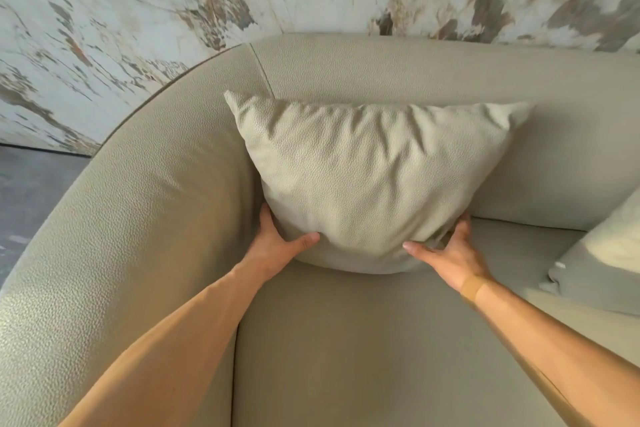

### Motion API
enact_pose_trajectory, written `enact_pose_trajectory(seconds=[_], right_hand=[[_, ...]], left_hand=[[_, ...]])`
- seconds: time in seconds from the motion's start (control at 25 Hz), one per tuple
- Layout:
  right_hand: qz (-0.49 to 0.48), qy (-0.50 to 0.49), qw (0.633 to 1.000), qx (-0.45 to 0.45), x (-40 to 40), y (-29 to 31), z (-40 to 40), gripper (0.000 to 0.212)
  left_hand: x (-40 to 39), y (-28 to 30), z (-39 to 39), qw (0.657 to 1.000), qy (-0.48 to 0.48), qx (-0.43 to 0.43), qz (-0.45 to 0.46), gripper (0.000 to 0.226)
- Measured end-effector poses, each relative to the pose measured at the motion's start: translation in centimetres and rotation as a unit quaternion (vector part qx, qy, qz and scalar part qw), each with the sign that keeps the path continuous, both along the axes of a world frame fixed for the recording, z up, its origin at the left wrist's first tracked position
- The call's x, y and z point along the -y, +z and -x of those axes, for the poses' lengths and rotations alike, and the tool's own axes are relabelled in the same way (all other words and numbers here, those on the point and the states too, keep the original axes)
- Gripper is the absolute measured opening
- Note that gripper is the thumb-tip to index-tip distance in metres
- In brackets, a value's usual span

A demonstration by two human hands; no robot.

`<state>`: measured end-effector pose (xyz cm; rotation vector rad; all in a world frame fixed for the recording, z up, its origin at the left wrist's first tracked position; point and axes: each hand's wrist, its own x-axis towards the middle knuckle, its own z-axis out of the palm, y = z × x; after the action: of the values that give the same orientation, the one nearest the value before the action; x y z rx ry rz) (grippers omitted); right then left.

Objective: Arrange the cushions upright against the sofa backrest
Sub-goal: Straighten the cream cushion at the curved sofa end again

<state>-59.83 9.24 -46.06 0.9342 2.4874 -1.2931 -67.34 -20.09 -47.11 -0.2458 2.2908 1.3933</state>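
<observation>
cushion upright on backrest | left hand, right hand grip lower corners

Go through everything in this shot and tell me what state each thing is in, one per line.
Middle cushion: upright, leaning against the sofa backrest, held at both lower corners.
Left hand: gripping the cushion's lower left corner.
Right hand: gripping its lower right corner.
Second cushion: at the right edge, tilted on the seat, untouched.

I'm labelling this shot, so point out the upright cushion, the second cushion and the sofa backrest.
upright cushion (367, 177), head view, middle of its front face
second cushion (602, 260), head view, its sunlit face
sofa backrest (415, 69), head view, bare top band
</observation>
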Motion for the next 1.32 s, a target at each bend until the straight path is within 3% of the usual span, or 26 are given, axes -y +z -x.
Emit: enact_pose_trajectory(seconds=[0.32, 0.52, 0.76, 0.92, 1.08, 1.32], right_hand=[[-0.059, 0.077, 0.993, -0.060, -0.3, 10.2, -3.2, 0.118], [-0.210, 0.134, 0.968, -0.033, 0.9, 17.9, -5.8, 0.114], [-0.284, 0.132, 0.950, -0.018, 1.8, 27.5, -11.5, 0.107], [-0.364, 0.157, 0.918, -0.019, 1.4, 33.5, -15.0, 0.102], [-0.385, 0.146, 0.911, -0.024, 0.5, 36.9, -17.3, 0.097], [-0.396, 0.108, 0.911, -0.045, -4.8, 40.0, -21.1, 0.096]], left_hand=[[0.7, 9.8, -1.4, 0.995, -0.063, -0.062, 0.054, 0.125], [1.3, 18.2, -3.1, 0.978, -0.096, -0.149, 0.108, 0.117], [2.4, 27.5, -9.0, 0.943, -0.126, -0.230, 0.207, 0.114], [2.1, 33.0, -11.4, 0.909, -0.171, -0.292, 0.243, 0.111], [1.3, 36.2, -12.7, 0.872, -0.210, -0.343, 0.278, 0.110], [-4.5, 38.1, -16.6, 0.852, -0.223, -0.379, 0.284, 0.109]])
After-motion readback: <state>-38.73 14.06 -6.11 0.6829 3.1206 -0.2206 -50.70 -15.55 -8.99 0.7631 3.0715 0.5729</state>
